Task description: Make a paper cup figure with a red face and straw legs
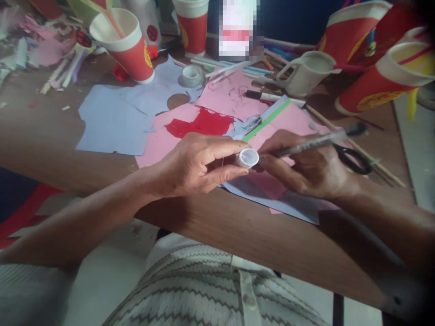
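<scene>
Between the thumb and fingers of my left hand (pixel 193 165) is a small white cylinder (pixel 249 158), its round end facing up towards me. My right hand (pixel 306 167) grips a pen (pixel 316 141) with a dark cap end that points up and right. The pen's tip is hidden by my fingers, close beside the cylinder; I cannot tell if it touches. Beneath both hands lie pink paper (pixel 163 145), a red paper cutout (pixel 204 124) and a green strip (pixel 268 120). Black-handled scissors (pixel 353 160) rest by my right wrist.
Blue paper (pixel 115 122) lies to the left. A roll of clear tape (pixel 191 75), a marker (pixel 275 97) and a grey mug (pixel 307 72) sit farther back. Red paper cups (pixel 136 54) stand at the rear. Paper scraps (pixel 47 43) are heaped at far left. Thin sticks (pixel 353 140) lie on the right.
</scene>
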Available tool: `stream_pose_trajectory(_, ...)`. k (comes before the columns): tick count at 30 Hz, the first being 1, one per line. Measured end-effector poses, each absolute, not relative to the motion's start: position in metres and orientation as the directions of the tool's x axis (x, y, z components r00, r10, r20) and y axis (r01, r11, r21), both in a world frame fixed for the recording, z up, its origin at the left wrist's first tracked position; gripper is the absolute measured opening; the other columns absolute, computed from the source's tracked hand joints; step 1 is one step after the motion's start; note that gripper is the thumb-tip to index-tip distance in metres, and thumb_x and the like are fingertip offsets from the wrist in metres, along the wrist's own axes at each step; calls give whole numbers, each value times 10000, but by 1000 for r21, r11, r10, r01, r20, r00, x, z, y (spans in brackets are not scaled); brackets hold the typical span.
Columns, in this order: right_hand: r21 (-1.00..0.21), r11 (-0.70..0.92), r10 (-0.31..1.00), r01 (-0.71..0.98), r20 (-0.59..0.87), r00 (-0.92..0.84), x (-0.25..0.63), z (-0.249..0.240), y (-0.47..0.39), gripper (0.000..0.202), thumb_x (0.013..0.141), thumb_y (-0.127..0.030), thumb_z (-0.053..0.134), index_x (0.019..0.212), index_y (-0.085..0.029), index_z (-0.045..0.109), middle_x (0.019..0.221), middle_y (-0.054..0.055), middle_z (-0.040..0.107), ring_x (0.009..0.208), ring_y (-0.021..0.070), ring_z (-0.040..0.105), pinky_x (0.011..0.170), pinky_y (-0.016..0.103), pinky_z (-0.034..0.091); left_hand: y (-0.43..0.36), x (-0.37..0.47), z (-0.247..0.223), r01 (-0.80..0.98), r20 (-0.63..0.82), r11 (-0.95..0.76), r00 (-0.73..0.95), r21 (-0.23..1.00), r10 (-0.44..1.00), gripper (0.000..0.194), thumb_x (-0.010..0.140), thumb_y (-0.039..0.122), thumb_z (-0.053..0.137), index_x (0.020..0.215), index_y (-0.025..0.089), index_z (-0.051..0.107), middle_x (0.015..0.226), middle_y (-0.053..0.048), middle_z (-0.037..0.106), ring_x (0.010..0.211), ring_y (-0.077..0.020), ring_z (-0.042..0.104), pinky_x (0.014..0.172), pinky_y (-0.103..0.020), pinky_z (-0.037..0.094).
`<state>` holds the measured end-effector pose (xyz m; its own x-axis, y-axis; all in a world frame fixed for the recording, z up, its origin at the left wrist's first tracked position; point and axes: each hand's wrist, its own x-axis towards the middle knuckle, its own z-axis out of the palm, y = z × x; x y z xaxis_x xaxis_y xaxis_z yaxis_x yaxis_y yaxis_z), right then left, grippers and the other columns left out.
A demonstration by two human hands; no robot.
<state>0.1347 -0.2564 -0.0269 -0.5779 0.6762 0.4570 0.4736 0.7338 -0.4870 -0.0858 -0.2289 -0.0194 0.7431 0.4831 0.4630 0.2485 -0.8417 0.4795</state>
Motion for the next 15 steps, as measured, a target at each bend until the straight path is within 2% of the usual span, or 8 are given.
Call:
stream_pose_trajectory(6,-335,784,619,523,488,-615,141,-34,-278,37,897,-190,521,893,-180,556,641,13,636,515,129,579,462,244,422,-230,-86,-21,278,472,-847,731,454,492,116,855,250,615,929,172,658,748,-37,717,632,-141,616,555,-240,457)
stream_pose_trajectory(15,-297,819,572,491,492,-656,142,-35,-287,72,882,-153,537,911,-214,513,696,9,656,579,144,620,488,251,446,-230,-85,-20,278,470,-848,733,452,491,140,855,251,620,933,146,670,752,-48,725,645,-140,633,557,-234,471)
